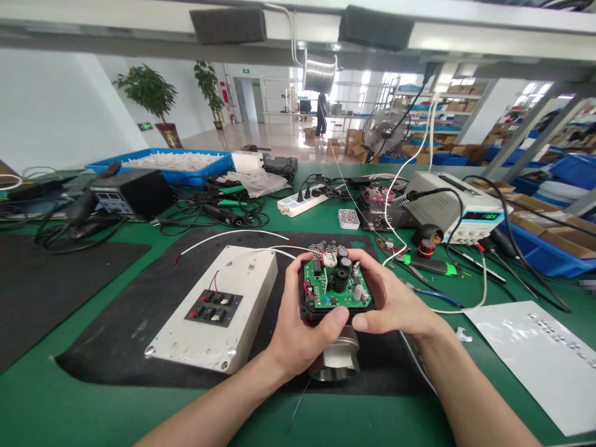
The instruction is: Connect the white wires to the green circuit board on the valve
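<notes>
Above flat black mat [125, 323], left hand [298, 332] from nine o'clock and right hand [395, 298] from three grasped black squarish housing [311, 312] with green circuit board [331, 293]

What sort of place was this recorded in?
Probably an electronics workshop: the left hand and right hand hold a black case with a circuit board in it, a spool of silvery wire hangs above the green workbench, and a grey box with a lit display stands to the right.

Circuit board [331, 297], green, in black housing [307, 308]: held between left hand [298, 329] and right hand [395, 301], above metal cylinder [334, 360]. White box [246, 279] with terminal block [214, 307]: lies left, on black mat [125, 323].
</notes>
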The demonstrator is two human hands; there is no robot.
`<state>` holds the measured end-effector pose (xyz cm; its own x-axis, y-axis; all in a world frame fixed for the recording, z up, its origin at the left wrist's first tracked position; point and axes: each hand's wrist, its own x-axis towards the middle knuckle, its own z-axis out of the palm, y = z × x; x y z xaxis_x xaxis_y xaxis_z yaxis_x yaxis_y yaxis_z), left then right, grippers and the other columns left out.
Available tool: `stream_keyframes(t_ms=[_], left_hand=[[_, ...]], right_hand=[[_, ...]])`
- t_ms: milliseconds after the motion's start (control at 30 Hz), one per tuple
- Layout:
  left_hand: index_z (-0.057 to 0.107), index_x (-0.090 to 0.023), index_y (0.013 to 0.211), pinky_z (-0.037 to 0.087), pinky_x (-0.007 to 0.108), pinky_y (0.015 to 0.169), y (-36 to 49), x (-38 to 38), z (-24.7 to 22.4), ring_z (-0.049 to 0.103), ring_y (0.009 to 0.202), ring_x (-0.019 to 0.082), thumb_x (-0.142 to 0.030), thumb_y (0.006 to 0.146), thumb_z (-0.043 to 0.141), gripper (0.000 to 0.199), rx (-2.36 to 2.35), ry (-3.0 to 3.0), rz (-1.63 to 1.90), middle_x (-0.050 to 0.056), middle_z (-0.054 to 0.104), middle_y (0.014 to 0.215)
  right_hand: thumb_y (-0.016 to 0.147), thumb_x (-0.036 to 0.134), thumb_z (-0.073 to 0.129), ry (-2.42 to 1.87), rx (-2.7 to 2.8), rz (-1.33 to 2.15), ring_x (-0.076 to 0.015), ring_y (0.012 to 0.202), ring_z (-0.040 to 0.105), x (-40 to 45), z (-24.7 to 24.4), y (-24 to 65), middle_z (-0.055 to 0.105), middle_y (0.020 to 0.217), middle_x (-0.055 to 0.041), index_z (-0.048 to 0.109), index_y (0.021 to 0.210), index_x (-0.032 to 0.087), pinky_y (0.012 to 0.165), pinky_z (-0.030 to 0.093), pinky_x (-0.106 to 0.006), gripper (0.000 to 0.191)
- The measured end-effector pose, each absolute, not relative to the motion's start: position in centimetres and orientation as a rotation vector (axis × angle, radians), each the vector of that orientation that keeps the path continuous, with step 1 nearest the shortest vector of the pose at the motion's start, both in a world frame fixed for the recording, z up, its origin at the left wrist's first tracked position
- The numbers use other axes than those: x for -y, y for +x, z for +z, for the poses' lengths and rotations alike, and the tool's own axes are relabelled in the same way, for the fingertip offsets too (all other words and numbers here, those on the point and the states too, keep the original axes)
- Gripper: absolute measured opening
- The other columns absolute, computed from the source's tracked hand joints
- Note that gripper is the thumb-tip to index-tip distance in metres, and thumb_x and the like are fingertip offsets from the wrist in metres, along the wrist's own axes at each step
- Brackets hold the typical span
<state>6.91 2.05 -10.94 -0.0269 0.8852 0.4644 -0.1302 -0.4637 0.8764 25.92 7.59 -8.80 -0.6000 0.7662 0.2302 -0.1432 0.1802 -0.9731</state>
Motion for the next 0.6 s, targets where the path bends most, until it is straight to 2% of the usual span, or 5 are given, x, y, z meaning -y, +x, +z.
stream_keyframes(t_ms=[167, 367, 600], left_hand=[[0.042, -0.022, 0.143, 0.056, 0.044, 0.108, 6.94, -2.06, -10.91, 0.060, 0.127, 0.031, -0.041, 0.085, 0.079, 0.072, -0.853, 1.459, 1.608, 0.012, 0.057, 0.139], [0.042, -0.023, 0.144, 0.055, 0.039, 0.108, 6.81, -2.05, -11.00, 0.061, 0.126, 0.027, -0.039, 0.085, 0.080, 0.072, -0.831, 1.472, 1.613, 0.010, 0.058, 0.138], [0.043, -0.024, 0.144, 0.055, 0.040, 0.108, 6.75, -2.10, -11.06, 0.061, 0.125, 0.028, -0.040, 0.086, 0.080, 0.071, -0.841, 1.483, 1.614, 0.009, 0.058, 0.136]], right_hand=[[0.064, 0.035, 0.097, -0.594, 1.716, 1.510, -0.0320, 0.140, 0.051, -7.67, -8.83, 25.97, 0.054, 0.148, -0.0058, 0.053, 0.142, 0.032, 0.122, 0.040, -0.047, 0.089], [0.065, 0.035, 0.097, -0.580, 1.721, 1.513, -0.0312, 0.140, 0.052, -7.70, -8.76, 26.03, 0.054, 0.148, -0.0054, 0.053, 0.141, 0.032, 0.121, 0.041, -0.046, 0.088], [0.067, 0.033, 0.096, -0.565, 1.728, 1.527, -0.0304, 0.139, 0.053, -7.62, -8.63, 25.95, 0.056, 0.145, -0.0047, 0.054, 0.141, 0.033, 0.121, 0.041, -0.045, 0.085]])
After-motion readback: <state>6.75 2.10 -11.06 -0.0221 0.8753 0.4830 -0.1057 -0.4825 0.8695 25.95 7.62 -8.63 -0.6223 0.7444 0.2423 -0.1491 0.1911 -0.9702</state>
